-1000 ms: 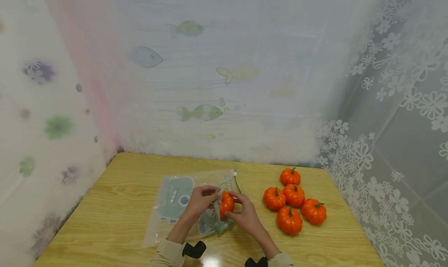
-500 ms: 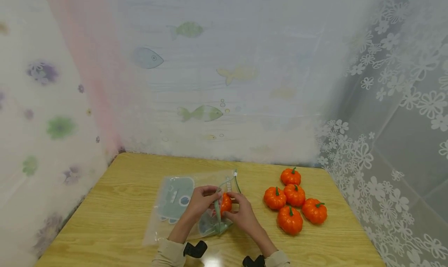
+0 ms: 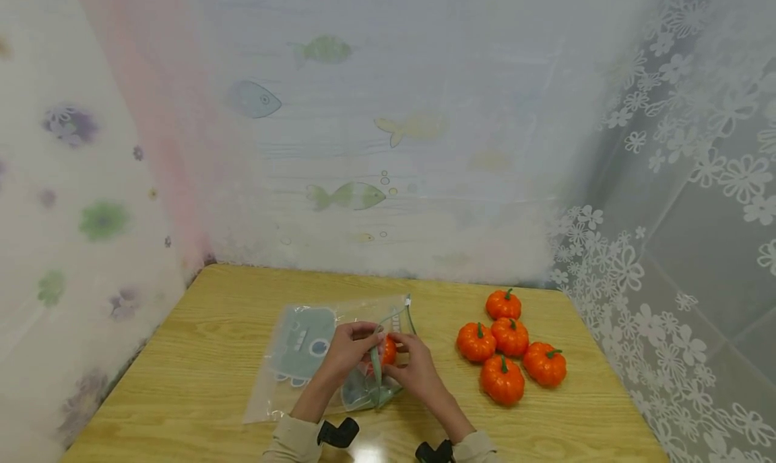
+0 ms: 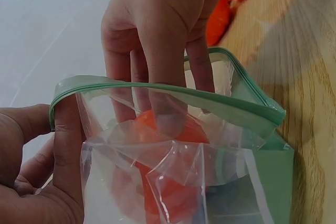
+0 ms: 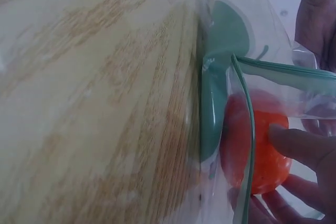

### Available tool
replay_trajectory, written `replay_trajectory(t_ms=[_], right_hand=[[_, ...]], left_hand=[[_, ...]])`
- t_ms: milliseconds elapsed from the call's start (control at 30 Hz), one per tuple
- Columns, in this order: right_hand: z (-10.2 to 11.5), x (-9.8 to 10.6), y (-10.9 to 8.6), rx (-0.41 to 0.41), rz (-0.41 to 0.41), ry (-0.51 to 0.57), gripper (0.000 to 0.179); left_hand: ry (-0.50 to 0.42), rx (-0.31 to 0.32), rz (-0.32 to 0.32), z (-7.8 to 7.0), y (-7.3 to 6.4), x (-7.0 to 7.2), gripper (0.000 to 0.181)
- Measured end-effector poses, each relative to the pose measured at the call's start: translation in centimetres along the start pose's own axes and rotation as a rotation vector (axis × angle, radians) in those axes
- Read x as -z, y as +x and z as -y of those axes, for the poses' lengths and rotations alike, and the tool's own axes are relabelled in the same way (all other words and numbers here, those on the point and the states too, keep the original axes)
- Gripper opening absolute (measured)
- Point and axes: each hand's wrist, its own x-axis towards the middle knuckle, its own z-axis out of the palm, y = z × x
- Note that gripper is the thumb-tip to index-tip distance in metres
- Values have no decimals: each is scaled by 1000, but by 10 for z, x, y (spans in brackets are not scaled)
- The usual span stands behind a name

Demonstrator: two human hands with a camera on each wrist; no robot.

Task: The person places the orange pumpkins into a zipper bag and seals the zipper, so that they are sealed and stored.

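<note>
A clear zip bag (image 3: 297,406) with a green zip edge and a printed green cartoon creature lies on the table, its mouth open toward the right. My left hand (image 3: 348,348) pinches the upper edge of that mouth between thumb and fingers, as the left wrist view shows. With my right hand (image 3: 418,368) I hold an orange pumpkin (image 5: 268,150), thumb on one side and fingers on the other. The fingers reach past the green zip edge (image 4: 157,88), and the pumpkin sits inside the mouth, seen through the plastic. In the head view my hands partly hide it.
Several small orange pumpkins with green stems, one of them the front pumpkin (image 3: 502,381), stand grouped to the right of the bag on the wooden table (image 3: 200,355). A fish-printed curtain (image 3: 461,200) hangs behind the table's far edge.
My right hand has moved left with the pumpkin, which is now deeper in the bag's mouth and less visible. The left hand keeps its hold on the edge.
</note>
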Motion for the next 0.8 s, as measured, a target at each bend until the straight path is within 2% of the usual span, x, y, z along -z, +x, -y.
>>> replay_trajectory(t_ms=[267, 467, 800], right_hand=[[7, 7, -5, -55, 10, 16, 54], [11, 13, -10, -78, 15, 76, 50], [11, 25, -20, -104, -170, 99, 32]], left_hand=[[2, -6, -2, 0, -1, 0, 35], [3, -8, 1, 1, -3, 1, 36], [-8, -7, 1, 2, -1, 5, 30]])
